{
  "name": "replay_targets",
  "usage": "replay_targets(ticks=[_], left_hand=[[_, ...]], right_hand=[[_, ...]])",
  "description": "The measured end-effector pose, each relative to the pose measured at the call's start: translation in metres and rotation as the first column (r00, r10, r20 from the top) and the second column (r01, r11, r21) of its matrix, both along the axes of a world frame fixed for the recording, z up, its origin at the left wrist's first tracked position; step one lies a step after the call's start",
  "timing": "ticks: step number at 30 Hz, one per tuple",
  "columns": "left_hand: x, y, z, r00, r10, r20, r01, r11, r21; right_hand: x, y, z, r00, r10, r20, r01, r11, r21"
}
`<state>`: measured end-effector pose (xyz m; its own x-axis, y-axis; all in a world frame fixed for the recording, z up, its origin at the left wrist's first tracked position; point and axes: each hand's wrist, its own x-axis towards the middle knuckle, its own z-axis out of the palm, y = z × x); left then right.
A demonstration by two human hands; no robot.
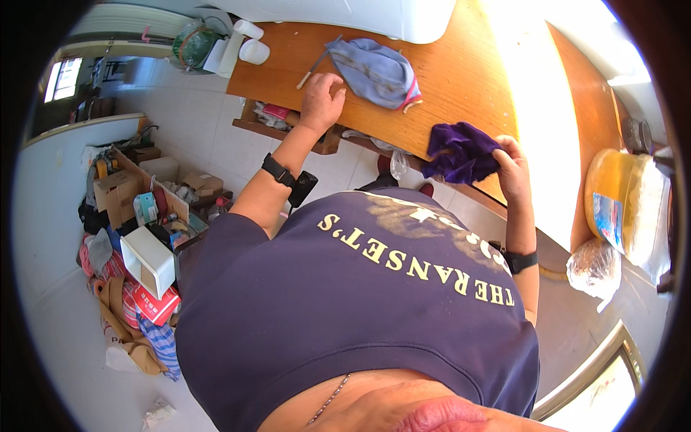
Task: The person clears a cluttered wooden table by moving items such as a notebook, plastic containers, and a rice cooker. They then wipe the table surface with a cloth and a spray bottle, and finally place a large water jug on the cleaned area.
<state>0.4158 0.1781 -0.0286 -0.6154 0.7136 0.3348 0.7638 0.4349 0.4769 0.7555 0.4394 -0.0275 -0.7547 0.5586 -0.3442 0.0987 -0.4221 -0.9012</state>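
Note:
My right hand [510, 162] pinches the right side of a crumpled purple velvety cloth [463, 151], which lies over the front edge of the wooden desk [459, 65]. My left hand [324, 100] is over the desk's front edge at the left, fingers curled and apart, with nothing visible in it. Just beyond it lies a thin stick [313, 70] with a pale end. A light blue cloth bag [375, 73] with a pink edge and a pale cord lies flat between the two hands, farther back on the desk.
An open drawer [251, 116] with items juts out below my left forearm. White cups [254, 52] stand at the desk's left end, and a large white object [345, 16] at its back. A big bottle of yellow liquid [621, 200] is at right, cardboard boxes [121, 197] at left.

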Motion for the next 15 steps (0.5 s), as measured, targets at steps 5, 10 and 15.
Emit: replay_targets(ticks=[5,10,15], left_hand=[[-0.067,-0.004,-0.012,0.967,0.22,-0.127,-0.231,0.97,-0.075],[-0.09,0.001,-0.036,0.982,0.191,-0.008,-0.185,0.936,-0.301],[-0.083,-0.002,-0.034,0.991,0.136,0.018,-0.136,0.991,0.021]], right_hand=[[0.01,0.025,-0.003,0.901,-0.342,0.268,0.184,0.859,0.478],[0.008,0.019,-0.012,0.917,-0.285,0.278,0.007,0.71,0.705],[0.002,0.001,-0.005,0.93,-0.28,0.237,-0.005,0.638,0.77]])
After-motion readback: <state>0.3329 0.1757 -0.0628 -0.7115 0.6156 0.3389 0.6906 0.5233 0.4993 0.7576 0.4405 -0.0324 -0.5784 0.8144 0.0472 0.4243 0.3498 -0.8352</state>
